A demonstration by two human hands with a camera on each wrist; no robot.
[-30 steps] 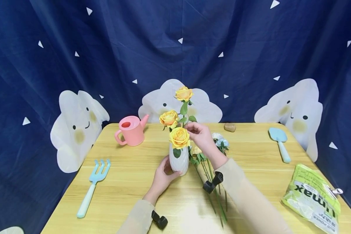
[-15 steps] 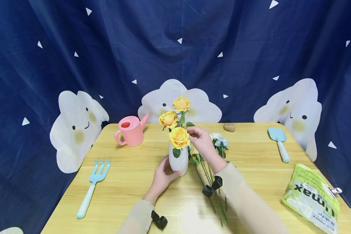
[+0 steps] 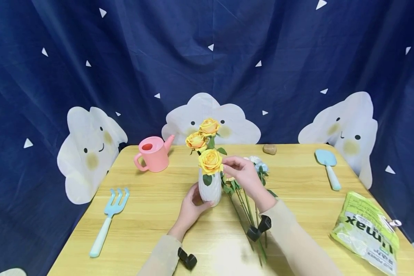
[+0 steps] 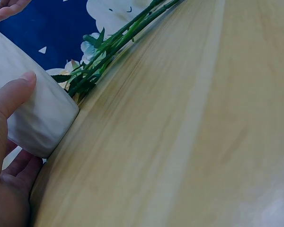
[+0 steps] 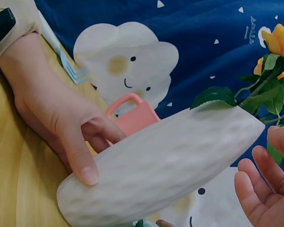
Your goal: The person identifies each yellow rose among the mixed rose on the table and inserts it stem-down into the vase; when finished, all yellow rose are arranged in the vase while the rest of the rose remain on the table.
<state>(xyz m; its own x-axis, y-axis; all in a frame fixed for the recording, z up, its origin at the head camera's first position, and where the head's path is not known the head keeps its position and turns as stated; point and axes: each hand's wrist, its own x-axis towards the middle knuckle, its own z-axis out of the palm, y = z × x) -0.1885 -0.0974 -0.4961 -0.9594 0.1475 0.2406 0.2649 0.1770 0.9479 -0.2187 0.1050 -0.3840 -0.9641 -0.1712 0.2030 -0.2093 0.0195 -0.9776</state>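
Note:
A white textured vase (image 3: pixel 209 189) stands upright on the table with several yellow roses in it; one rose (image 3: pixel 210 161) hangs over the front rim and another (image 3: pixel 209 126) rises highest at the back. My left hand (image 3: pixel 190 207) grips the vase low down, its thumb (image 4: pixel 15 94) across the front. Beside the vase mouth is my right hand (image 3: pixel 243 172), its fingers loosely bent near the stems and leaves. In the right wrist view its thumb and fingers (image 5: pixel 250 191) stand apart, with a green leaf visible behind the gap and nothing plainly pinched.
Cut flowers with long stems (image 3: pixel 245 207) lie right of the vase, partly under the right arm. A pink watering can (image 3: pixel 155 154), blue hand fork (image 3: pixel 110 214), small trowel (image 3: pixel 328 168), brown stone (image 3: pixel 270 149) and clipped green bag (image 3: pixel 367 232) lie around the table.
The rearmost rose has come down and shifted left, nearer the other roses. My right hand has dropped a little and moved right. The left hand keeps its hold on the vase.

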